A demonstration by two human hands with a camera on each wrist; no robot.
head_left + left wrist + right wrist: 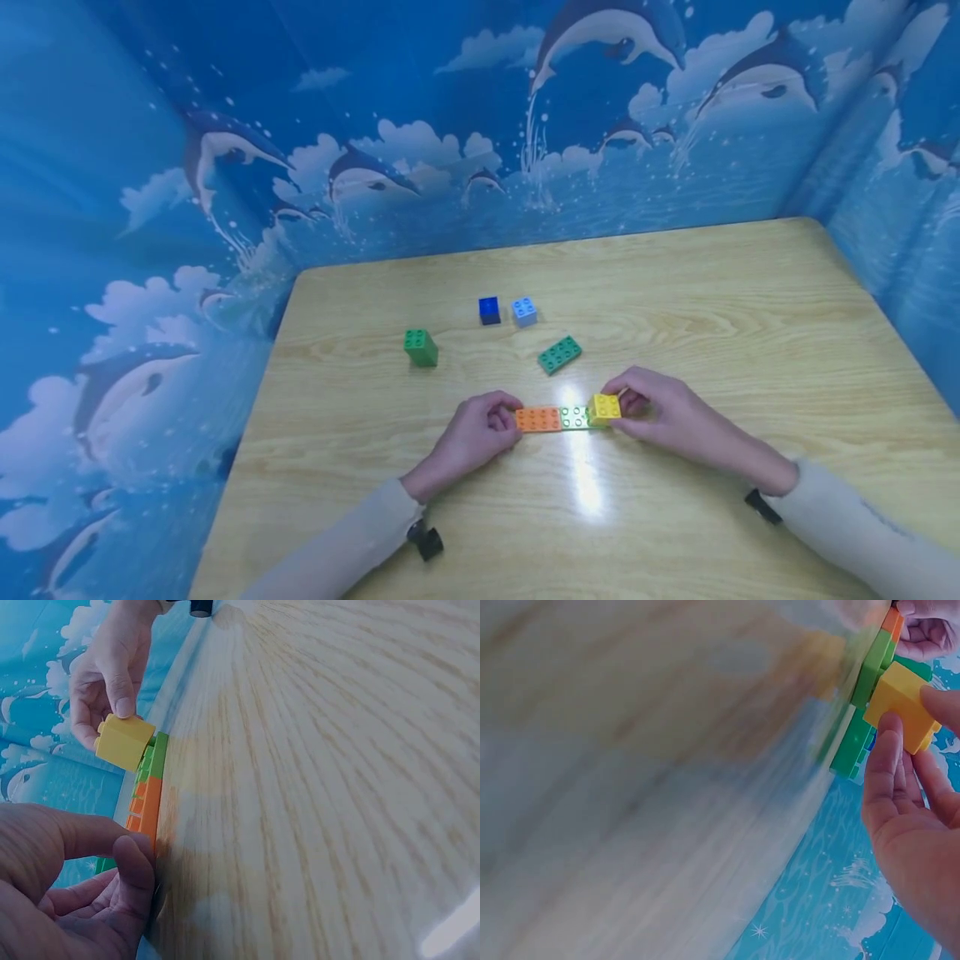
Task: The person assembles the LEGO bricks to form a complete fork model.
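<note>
My left hand [477, 433] pinches the left end of an orange brick [538, 419] lying flat on the table. A light green brick [573, 418] sits end to end with the orange one, in a straight row. My right hand [671, 410] holds a yellow brick [606, 407] between thumb and fingers, over the right end of the light green brick. Seen from the left wrist, the yellow brick [124, 741] is tilted against the row, its lower edge right at the green studs. In the right wrist view my right fingers [885, 761] grip its sides.
Behind the row lies a flat dark green brick [560, 355]. Farther back stand a dark blue block [489, 311] and a light blue brick [524, 312]. A tall green brick [422, 347] stands at the left. A dolphin-print curtain [450, 125] hangs behind the wooden table [712, 317].
</note>
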